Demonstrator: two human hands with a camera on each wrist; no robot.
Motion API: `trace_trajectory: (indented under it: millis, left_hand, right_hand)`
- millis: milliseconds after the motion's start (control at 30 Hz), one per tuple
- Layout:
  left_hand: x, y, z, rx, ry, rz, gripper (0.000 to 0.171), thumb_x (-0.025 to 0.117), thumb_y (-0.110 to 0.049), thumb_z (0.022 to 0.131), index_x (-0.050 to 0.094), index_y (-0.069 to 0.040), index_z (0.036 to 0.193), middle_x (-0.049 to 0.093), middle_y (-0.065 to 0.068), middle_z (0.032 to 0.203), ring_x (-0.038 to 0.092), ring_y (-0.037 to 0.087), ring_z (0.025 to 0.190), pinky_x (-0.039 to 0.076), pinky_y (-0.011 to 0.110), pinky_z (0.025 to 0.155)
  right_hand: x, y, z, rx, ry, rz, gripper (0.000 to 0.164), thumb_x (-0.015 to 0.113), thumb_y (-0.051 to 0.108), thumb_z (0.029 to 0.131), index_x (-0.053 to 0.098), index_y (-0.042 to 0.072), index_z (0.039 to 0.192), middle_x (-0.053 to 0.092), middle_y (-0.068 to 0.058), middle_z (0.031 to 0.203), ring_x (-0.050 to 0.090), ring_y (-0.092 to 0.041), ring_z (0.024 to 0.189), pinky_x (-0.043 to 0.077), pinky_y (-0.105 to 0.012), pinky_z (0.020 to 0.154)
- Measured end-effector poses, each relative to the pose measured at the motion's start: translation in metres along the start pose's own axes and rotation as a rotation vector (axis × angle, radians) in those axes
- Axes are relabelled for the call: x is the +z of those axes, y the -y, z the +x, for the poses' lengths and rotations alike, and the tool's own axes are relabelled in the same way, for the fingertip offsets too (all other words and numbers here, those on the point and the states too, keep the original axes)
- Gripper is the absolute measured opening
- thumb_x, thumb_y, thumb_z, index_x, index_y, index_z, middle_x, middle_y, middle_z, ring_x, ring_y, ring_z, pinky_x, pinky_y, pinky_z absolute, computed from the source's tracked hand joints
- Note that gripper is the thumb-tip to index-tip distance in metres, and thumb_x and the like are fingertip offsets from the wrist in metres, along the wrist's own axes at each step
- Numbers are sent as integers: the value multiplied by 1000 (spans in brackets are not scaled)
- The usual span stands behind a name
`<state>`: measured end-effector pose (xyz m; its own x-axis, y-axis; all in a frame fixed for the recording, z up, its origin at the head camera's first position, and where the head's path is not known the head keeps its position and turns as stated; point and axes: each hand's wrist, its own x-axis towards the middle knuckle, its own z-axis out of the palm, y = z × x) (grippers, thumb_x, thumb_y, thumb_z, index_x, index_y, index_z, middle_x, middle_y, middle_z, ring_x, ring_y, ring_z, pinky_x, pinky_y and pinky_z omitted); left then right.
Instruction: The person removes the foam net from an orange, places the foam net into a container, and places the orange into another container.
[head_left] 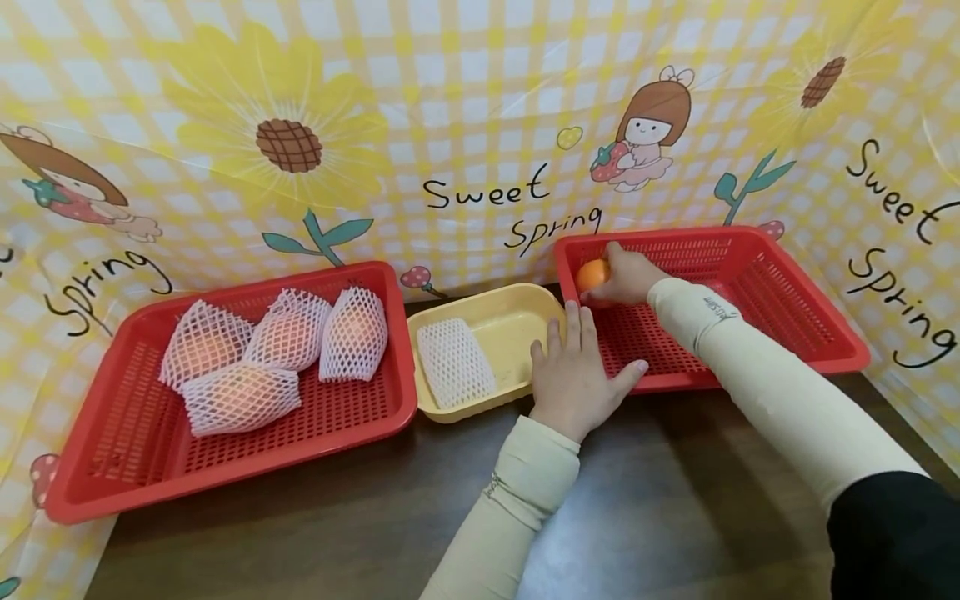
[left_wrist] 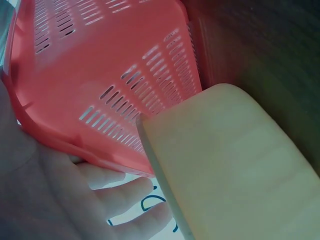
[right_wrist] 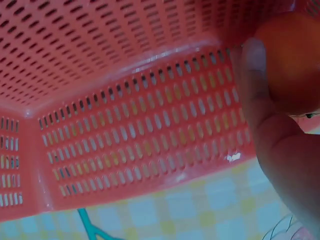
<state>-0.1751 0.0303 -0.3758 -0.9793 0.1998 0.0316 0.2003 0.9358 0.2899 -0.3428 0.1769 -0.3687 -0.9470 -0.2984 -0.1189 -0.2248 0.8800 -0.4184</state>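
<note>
At the left end of the right red basket (head_left: pixel 795 317), my right hand (head_left: pixel 630 275) grips an orange (head_left: pixel 593 275). The right wrist view shows my thumb (right_wrist: pixel 265 105) along the side of that orange (right_wrist: pixel 292 62). My left hand (head_left: pixel 572 379) has its fingers spread and straight, holding nothing. It lies over the place where the yellow tray (head_left: pixel 521 342) meets the right basket's rim; whether it touches either I cannot tell. A flat white foam net sleeve (head_left: pixel 455 364) lies in the tray's left half.
Left of the tray stands another red basket (head_left: pixel 225 475) with several net-wrapped fruits (head_left: pixel 243 396), grouped toward its back and right. A printed yellow-check cloth (head_left: pixel 480 100) rises behind the containers. Brown tabletop (head_left: pixel 300 533) spreads in front of them.
</note>
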Motion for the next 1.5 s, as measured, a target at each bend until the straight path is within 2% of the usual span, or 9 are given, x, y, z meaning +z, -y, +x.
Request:
trace_trajectory:
  millis: [200,400,667,800,1133,1267,1367,1500]
  left_hand:
    - [1,0,-1,-1,4,-14,98,35,-78,94,15,-10,163,8,8,168,11,33,153,13,57,118]
    - [2,1,-1,-10,8,-40,99,34,-78,93,14,-11,163,7,7,168,8,33,153,8,57,118]
    - [5,0,-1,-8,1,-45,98,35,-78,93,14,-12,163,7,7,168,9,34,153,11,58,118]
    - [7,-1,0,-7,1,-57,99,36,-78,93,15,-12,163,6,7,169,9,34,153,10,58,118]
    - [4,3,-1,-9,4,-60,98,37,-77,94,15,-11,163,6,8,168,10,33,153,11,59,118]
    - [6,5,-2,-16,5,-52,98,36,-78,94,16,-11,163,7,8,168,11,34,153,12,58,118]
    - [7,4,-2,-14,-3,-50,98,35,-78,94,16,-11,163,7,8,168,11,34,153,12,58,118]
    - [6,2,0,-3,-9,-52,98,34,-79,93,16,-11,163,6,8,168,10,34,153,12,59,117]
  right_hand:
    - [15,-3,6,-37,20,-52,73,77,27,85,36,-9,134,59,-30,115,60,-42,100,48,-53,93]
    - [19,-2,5,-54,29,-61,77,79,24,86,28,-8,134,60,-32,108,62,-46,100,47,-56,92]
    - [10,-3,-3,-53,129,-12,87,78,26,85,21,-8,142,48,-36,135,56,-46,117,41,-55,102]
    - [2,-2,-9,-23,169,-7,88,79,27,84,22,-8,143,45,-36,140,52,-47,122,39,-56,104]
    - [5,-1,-4,-5,130,-35,80,81,25,84,33,-7,140,55,-34,126,56,-45,115,43,-56,99]
    - [8,-1,-3,-1,135,-33,80,79,25,85,32,-7,142,54,-35,128,55,-46,117,42,-56,101]
    - [-2,1,-6,20,124,-11,85,77,28,88,27,-7,147,48,-36,138,50,-48,125,38,-58,105]
    - [-27,6,-19,68,71,62,93,74,37,92,19,-3,155,34,-34,152,38,-51,136,30,-64,109]
